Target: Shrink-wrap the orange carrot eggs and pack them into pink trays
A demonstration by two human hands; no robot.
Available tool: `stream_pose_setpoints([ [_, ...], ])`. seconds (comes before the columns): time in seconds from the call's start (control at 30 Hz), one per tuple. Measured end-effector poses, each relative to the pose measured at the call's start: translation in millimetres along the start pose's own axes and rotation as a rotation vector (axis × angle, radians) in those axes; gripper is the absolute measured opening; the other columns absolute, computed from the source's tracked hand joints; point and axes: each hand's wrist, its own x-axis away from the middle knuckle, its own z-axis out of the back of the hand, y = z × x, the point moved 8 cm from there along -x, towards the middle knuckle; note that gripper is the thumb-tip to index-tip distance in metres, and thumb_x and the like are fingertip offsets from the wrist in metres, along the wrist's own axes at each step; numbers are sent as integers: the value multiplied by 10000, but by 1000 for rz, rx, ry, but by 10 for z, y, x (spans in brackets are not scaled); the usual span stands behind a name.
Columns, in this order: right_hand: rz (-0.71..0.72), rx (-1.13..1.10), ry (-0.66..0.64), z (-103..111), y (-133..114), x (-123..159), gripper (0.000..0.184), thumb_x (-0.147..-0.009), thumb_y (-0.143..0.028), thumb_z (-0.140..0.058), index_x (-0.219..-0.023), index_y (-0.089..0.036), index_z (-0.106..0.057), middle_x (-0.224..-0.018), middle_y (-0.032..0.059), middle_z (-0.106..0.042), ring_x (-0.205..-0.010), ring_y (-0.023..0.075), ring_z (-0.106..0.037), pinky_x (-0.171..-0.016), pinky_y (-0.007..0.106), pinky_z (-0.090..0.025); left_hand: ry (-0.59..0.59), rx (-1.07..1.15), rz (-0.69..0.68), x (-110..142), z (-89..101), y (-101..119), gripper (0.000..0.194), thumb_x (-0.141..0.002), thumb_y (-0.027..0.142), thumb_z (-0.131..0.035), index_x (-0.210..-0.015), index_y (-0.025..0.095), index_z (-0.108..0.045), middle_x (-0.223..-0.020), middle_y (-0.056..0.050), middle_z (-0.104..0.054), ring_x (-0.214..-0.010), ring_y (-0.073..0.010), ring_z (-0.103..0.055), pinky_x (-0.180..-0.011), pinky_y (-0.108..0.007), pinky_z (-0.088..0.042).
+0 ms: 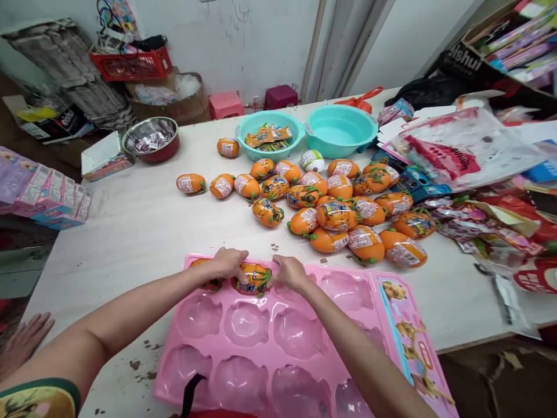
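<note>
At seven o'clock from the view's centre, an orange carrot-like toy (253, 279) lies in an upper hollow of the pink tray (246, 306), leafy green end toward three o'clock. The left hand (228, 264) bends its fingers over the toy's nine-o'clock end; the right hand (289, 271) brings its fingertips to the leafy end. Neither is clenched, but whether they pinch the toy or merely press it, I cannot tell. Working from both ends probably keeps it level in the hollow. A second orange toy (201, 266) sits beside it, partly under the left forearm.

The loose pile (337, 215) spreads from twelve to four o'clock, likely left there to be within reach yet off the tray. At twelve, one turquoise basin (243, 141) holds small packets, presumably to stop them scattering. Another person's hand (26, 343) rests on the table (130, 232) at eight.

Pale printed labels show on many toys, their text too small to read. The tray's printed card (402, 342), toward four, carries brown animal figures and a red badge, illegible. At two, the dark carton (456, 65) reads something like "eishui", its start unclear; similar lettering marks the black box (65, 123) near ten.
</note>
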Motion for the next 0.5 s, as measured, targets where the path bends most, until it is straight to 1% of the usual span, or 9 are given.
stream_pose_setpoints([
  [0.07,60,-13,31,24,-31,-20,500,-579,-601,-839,-855,-227,-655,-892,49,-695,-879,245,-601,-708,292,-367,-11,12,3,-76,110,-75,421,-685,563,-758,-903,223,-640,-865,-48,-716,-866,-297,-679,-790,-408,-495],
  [0.1,83,-17,60,48,-42,-32,502,-616,-619,-809,-900,-231,-666,-949,63,-701,-941,266,-596,-768,319,-389,40,15,-6,-142,245,-90,417,-725,550,-738,-959,217,-650,-913,-59,-717,-893,-295,-678,-796,-409,-500],
  [0.17,121,-27,121,102,-53,-46,534,-687,-627,-753,-1056,-253,-660,-1101,82,-697,-1066,307,-574,-899,400,-401,223,15,-52,-320,630,-42,492,-817,468,-689,-1210,189,-593,-1189,-122,-665,-1085,-311,-629,-897,-436,-489],
  [0.23,135,-30,188,165,-19,-23,565,-742,-599,-712,-1205,-291,-609,-1235,86,-662,-1160,341,-550,-1015,490,-370,397,5,-138,-529,1014,113,637,-874,313,-644,-1446,187,-393,-1494,-151,-444,-1350,-317,-437,-1072,-471,-388],
  [0.27,134,-21,218,195,27,12,550,-768,-579,-688,-1239,-311,-590,-1266,89,-650,-1185,355,-546,-1057,525,-349,432,-3,-183,-644,1145,211,695,-874,250,-639,-1492,204,-326,-1564,-136,-350,-1424,-309,-334,-1132,-482,-321],
  [0.3,128,1,247,224,98,64,519,-793,-561,-655,-1248,-322,-587,-1269,94,-650,-1196,368,-549,-1087,550,-332,426,-8,-212,-764,1223,300,735,-856,218,-657,-1504,218,-311,-1586,-121,-315,-1456,-307,-274,-1165,-494,-267],
  [0.37,96,68,308,284,340,215,462,-819,-537,-578,-1218,-306,-614,-1220,123,-672,-1192,397,-567,-1103,586,-332,397,-14,-224,-954,1284,419,786,-767,247,-757,-1464,198,-398,-1535,-145,-386,-1433,-355,-301,-1164,-536,-243],
  [0.43,53,120,356,339,708,359,453,-803,-538,-509,-1141,-273,-653,-1150,159,-691,-1172,419,-591,-1067,617,-376,366,-7,-186,-1053,1246,434,876,-638,317,-856,-1414,187,-472,-1472,-183,-443,-1361,-398,-393,-1118,-543,-309],
  [0.5,-5,103,376,386,1139,409,394,-749,-598,-494,-1014,-368,-673,-1146,146,-696,-1127,419,-620,-1002,644,-424,352,14,-149,-1049,1165,379,923,-607,343,-871,-1425,230,-457,-1451,-175,-467,-1320,-380,-451,-1066,-500,-381],
])
